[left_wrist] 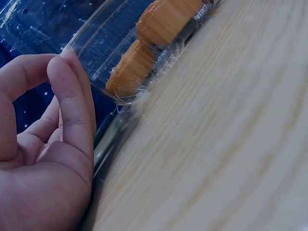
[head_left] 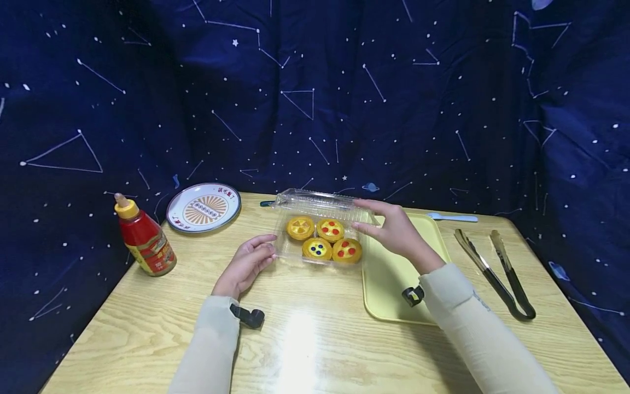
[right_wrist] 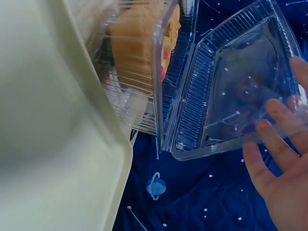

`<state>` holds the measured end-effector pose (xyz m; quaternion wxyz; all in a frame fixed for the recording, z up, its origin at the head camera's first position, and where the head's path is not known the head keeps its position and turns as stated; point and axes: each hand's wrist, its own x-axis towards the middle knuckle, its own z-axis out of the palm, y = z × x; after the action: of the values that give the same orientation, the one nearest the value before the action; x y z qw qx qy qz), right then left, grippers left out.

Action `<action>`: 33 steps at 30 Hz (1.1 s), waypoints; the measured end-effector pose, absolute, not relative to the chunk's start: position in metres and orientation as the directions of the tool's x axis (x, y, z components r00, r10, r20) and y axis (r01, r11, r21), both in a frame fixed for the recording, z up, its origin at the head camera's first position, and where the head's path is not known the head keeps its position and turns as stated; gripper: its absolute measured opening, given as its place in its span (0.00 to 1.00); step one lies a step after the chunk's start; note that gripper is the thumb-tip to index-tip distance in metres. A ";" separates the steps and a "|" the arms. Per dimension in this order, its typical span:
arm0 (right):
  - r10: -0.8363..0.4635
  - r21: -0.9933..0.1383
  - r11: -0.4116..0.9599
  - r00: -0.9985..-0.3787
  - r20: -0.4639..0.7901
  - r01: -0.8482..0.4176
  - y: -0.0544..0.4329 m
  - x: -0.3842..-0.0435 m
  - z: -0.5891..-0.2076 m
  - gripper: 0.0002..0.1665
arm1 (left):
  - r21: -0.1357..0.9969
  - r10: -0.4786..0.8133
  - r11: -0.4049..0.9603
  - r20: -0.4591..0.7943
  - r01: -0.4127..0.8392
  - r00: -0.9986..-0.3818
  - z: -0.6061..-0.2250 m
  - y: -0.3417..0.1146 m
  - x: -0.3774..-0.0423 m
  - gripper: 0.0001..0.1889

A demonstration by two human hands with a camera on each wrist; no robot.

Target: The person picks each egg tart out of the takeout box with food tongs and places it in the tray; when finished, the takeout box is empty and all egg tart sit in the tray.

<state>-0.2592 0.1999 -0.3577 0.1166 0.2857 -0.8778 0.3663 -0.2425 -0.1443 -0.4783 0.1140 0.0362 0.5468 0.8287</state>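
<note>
Our left hand [head_left: 248,262] pinches the box [head_left: 295,256] and our right hand [head_left: 397,232] grips its opened lid [head_left: 320,202]; between them, four tarts [head_left: 330,230] still sit inside

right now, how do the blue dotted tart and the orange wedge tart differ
The blue dotted tart has small round dots; the orange wedge tart has triangular pieces. The blue dotted tart sits in the front row, the orange wedge tart behind. Both are round, in the clear box.
</note>
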 end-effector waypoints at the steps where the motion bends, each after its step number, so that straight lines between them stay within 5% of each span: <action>1: -0.399 -0.590 0.554 -0.809 0.431 -0.588 0.200 -0.261 -0.358 0.30 | 0.915 0.229 -0.374 -0.065 -0.150 -0.971 -0.478 -0.144 -0.242 0.24; 16: -0.078 -0.775 0.356 -0.843 0.532 -0.522 0.192 -0.300 -0.362 0.30 | 0.907 0.234 -0.380 -0.094 -0.180 -0.968 -0.479 -0.139 -0.236 0.24; 26: 0.086 -0.904 0.149 -0.906 0.414 -0.400 0.193 -0.324 -0.372 0.25 | 0.921 0.265 -0.352 -0.070 -0.164 -0.962 -0.481 -0.139 -0.237 0.20; 33: 0.120 -0.937 0.134 -0.933 0.339 -0.323 0.195 -0.339 -0.379 0.20 | 0.926 0.271 -0.344 -0.058 -0.153 -0.961 -0.485 -0.141 -0.238 0.14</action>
<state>-0.3387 0.1947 -0.3789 0.1693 0.0692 -0.7339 0.6542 -0.2385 -0.1413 -0.4845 0.1296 0.0528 0.5577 0.8181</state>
